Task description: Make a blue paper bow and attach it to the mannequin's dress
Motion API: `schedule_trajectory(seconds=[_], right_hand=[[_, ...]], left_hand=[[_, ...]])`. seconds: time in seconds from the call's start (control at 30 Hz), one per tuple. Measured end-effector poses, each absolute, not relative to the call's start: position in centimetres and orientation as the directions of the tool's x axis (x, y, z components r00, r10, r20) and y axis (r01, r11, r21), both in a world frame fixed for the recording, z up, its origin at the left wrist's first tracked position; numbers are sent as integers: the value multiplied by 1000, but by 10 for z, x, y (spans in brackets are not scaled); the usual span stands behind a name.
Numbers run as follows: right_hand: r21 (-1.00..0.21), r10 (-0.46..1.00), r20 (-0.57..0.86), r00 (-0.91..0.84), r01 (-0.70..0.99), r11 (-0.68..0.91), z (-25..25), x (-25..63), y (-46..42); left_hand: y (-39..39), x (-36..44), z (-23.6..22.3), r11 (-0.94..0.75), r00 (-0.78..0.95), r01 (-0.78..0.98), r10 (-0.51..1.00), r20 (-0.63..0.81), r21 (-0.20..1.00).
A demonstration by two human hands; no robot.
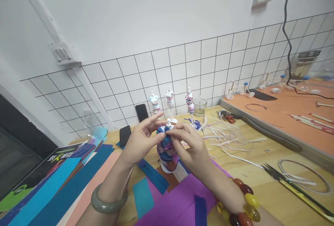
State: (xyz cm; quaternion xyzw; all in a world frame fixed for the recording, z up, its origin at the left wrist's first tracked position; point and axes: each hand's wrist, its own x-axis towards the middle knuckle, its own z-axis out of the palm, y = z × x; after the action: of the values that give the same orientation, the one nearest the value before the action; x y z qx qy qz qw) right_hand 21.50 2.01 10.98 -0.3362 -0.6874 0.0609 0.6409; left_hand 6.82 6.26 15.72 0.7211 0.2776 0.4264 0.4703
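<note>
A small white dress form stands in front of me, wrapped in layers of blue, purple and brown crepe paper. Its white neck knob pokes up between my hands. My left hand is around its far left side, thumb pressed on the ruffled blue crepe paper at the chest, the other fingers partly hidden behind. With thumb and fingertips, my right hand pinches the same blue paper. Beneath the form lie purple paper, a teal piece and a dark blue strip.
Behind stand several small dress forms, a glass and two dark phones. Tangled paper strips and scissors or tweezers lie right. Coloured paper sheets cover the left. An orange-topped board is at right.
</note>
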Motion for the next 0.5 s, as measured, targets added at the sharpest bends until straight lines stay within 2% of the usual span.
schedule_trajectory(seconds=[0.23, 0.5], right_hand=[[-385, 468, 882, -53, 493, 780, 105, 217, 24], [-379, 474, 879, -48, 533, 756, 103, 217, 23]], left_hand=[[64, 67, 158, -407, 501, 10, 793, 348, 913], [68, 64, 153, -394, 536, -68, 761, 366, 917]])
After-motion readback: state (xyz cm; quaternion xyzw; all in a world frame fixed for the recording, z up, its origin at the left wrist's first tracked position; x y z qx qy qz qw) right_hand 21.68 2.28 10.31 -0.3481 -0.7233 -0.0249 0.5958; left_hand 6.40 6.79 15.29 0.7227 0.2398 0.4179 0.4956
